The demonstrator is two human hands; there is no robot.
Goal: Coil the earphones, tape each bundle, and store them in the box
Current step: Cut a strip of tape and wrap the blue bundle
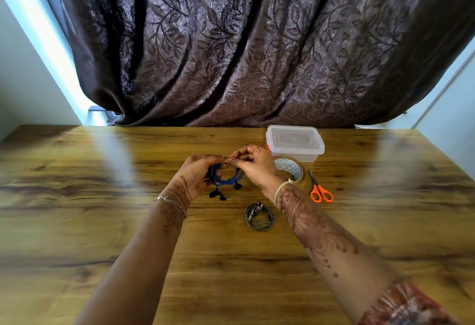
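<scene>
The box stands just beyond the right hand, its lid shut. It is a cloudy plastic tub with rounded corners, an eight-sided panel pressed into the lid and a red clip on its near-left edge. What it holds cannot be made out through the walls.

The blue earphones hang as a loose coil between the two hands, above the table. The left hand has its fingers curled round the coil's left side. The right hand pinches the coil's top, its fingertips meeting those of the left. Whether a strip of tape also lies under them I cannot tell. Black earbuds and a small metal plug dangle below the left hand.

The grey earphones lie on the table near the right wrist, on the person's side, wound into a flat round coil with the metal buds at its top.

The tape roll lies partly behind the right hand and touches the box front. It is clear and glossy, on a white core with blue print too small to read. The scissors lie to the right of that wrist, shut, with orange plastic loops and steel blades pointing away.

The table is glossy wood grain. A dark curtain woven with leaves hangs beyond both hands.
</scene>
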